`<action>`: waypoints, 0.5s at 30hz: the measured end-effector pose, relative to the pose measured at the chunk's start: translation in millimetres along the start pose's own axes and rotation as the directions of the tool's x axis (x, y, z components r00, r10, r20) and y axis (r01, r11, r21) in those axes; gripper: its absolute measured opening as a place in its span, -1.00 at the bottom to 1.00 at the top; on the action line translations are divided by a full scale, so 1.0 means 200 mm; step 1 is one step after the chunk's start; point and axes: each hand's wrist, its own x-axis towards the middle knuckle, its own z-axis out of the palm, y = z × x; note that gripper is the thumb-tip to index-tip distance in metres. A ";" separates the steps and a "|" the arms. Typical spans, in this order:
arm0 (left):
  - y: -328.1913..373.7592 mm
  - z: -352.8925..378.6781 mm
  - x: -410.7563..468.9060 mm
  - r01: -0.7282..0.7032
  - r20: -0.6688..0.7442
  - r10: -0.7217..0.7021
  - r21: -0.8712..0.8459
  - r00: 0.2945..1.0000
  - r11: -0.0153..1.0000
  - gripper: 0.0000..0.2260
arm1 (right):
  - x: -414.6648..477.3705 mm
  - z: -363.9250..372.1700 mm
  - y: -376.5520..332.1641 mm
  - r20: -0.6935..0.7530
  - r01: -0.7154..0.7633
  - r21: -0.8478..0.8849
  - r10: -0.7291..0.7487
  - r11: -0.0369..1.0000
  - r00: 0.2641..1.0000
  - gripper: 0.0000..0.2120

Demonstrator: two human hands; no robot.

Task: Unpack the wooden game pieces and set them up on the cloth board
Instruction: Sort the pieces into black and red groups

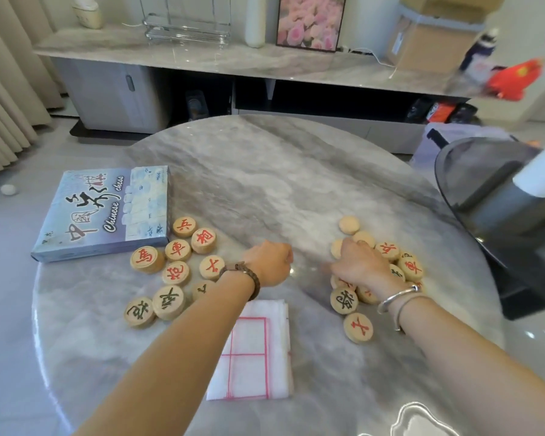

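On bench (265,184), wooden pieces (177,272) are being kept in 2 piles, prob. for sorting. The cloth board (252,350) is being left folded btwn forearms. Right hand (356,264) is being curled over rt-pile pieces. Left hand (269,262) is being held clenched, contents can't be told.

Marble table (265,171); on it box (104,212), cloth (255,350), pieces (147,259).

Far worktop (265,184) is free; left piece group (173,269), right piece group (401,262), box (104,212) & folded cloth (252,350) stand in way.
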 end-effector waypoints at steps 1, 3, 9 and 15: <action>0.05 0.03 0.00 -0.028 0.019 0.028 0.007 0.999 1.000 -0.71 | -0.01 0.00 0.05 0.039 -0.003 -0.023 0.004 1.000 0.999 -0.30; 0.12 0.08 0.00 -0.067 0.050 0.065 0.034 0.997 0.997 -0.70 | -0.05 0.03 0.11 0.087 0.007 -0.027 -0.004 1.000 0.996 -0.25; 0.24 0.17 -0.03 -0.115 0.091 0.107 0.081 0.990 0.990 -0.65 | -0.13 0.12 0.13 0.053 0.054 0.096 -0.060 0.994 0.997 -0.65; 0.29 0.20 -0.02 -0.136 0.072 0.129 0.100 0.989 0.986 -0.62 | -0.09 0.09 0.14 -0.058 0.117 0.078 -0.112 0.990 0.992 -0.59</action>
